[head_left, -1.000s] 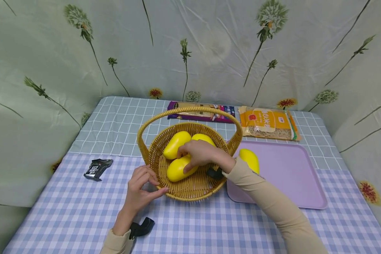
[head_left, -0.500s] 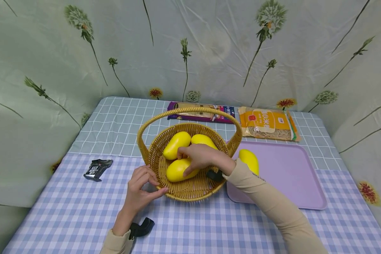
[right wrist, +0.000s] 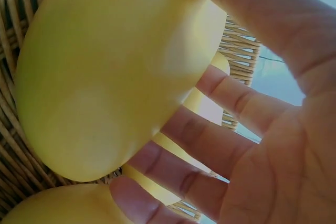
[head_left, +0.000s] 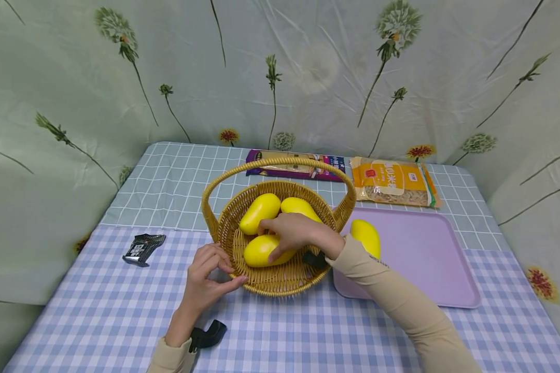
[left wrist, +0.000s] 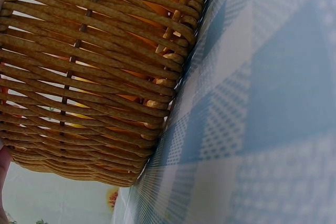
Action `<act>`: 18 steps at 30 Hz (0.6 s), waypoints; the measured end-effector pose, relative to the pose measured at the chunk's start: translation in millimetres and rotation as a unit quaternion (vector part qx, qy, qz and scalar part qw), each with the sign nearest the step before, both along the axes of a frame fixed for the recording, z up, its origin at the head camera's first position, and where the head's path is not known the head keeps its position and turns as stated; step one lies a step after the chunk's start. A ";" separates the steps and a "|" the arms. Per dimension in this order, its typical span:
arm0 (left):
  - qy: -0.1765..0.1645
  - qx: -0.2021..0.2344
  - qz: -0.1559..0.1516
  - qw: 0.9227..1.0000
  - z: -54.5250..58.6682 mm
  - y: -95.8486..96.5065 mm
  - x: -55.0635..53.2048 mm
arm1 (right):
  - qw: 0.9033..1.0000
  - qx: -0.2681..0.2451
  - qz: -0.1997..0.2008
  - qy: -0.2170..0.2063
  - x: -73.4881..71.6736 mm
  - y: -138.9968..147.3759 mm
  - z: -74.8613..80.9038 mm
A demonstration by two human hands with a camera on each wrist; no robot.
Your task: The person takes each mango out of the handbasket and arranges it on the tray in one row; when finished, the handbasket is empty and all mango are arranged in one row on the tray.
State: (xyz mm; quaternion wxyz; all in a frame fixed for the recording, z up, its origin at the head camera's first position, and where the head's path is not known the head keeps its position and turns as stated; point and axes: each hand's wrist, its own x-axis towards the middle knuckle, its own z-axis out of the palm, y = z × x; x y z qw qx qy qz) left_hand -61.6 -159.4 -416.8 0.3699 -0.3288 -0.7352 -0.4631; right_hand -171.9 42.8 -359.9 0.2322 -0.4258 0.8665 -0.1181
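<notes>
Inside the round wicker basket (head_left: 280,287) lie three yellow mangoes. My right hand (head_left: 293,231) reaches in from the right and grips the nearest mango (head_left: 259,252), thumb on its near side and fingers on its far side. Up close in the right wrist view, the same mango (right wrist: 100,72) rests against the weave. Behind it sit a mango on the left (head_left: 260,213) and another (head_left: 301,206) partly covered by my hand. My left hand (head_left: 208,272) holds the basket's front-left rim, its thumb along the edge. The left wrist view shows mostly the basket's woven wall (left wrist: 89,77).
A purple tray (head_left: 424,259) lies to the right of the basket, with one mango (head_left: 366,237) at its left side, partly behind my sleeve. An orange food packet (head_left: 394,181) and a purple packet (head_left: 296,165) lie at the back. A crumpled black wrapper (head_left: 143,249) is at left.
My right hand has shifted slightly towards the front, and the nearest mango has edged a little left with it. The left hand and basket stay put.
</notes>
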 end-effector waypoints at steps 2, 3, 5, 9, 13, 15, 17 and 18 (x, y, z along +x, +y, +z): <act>0.000 0.000 0.000 1.000 -0.1 -0.3 0.0 | 1.000 0.001 -0.003 -0.007 -0.1 -0.5 -0.3; 0.000 -0.001 0.000 1.000 -0.2 -0.4 0.1 | 1.000 0.001 -0.004 -0.012 -0.1 -0.8 -0.5; 0.001 -0.001 0.000 1.000 -0.5 -0.4 0.0 | 1.000 0.001 -0.008 -0.023 0.5 -0.9 -0.4; 0.003 -0.001 0.000 1.000 -0.5 -0.3 -0.3 | 0.999 0.001 -0.008 -0.039 1.4 -1.6 0.3; 0.005 -0.001 -0.001 1.000 -0.8 -0.5 -0.5 | 0.999 0.005 -0.004 -0.042 1.8 -2.3 0.9; 0.004 -0.001 0.000 1.000 -0.9 -0.5 -0.5 | 0.999 0.008 -0.001 -0.040 1.8 -2.4 0.7; 0.004 -0.001 0.001 1.000 -1.0 -0.5 -0.4 | 0.999 0.011 0.002 -0.036 1.7 -2.1 0.1; 0.004 -0.001 0.001 1.000 -1.0 -0.5 -0.3 | 0.999 0.012 0.003 -0.034 1.7 -1.7 -0.2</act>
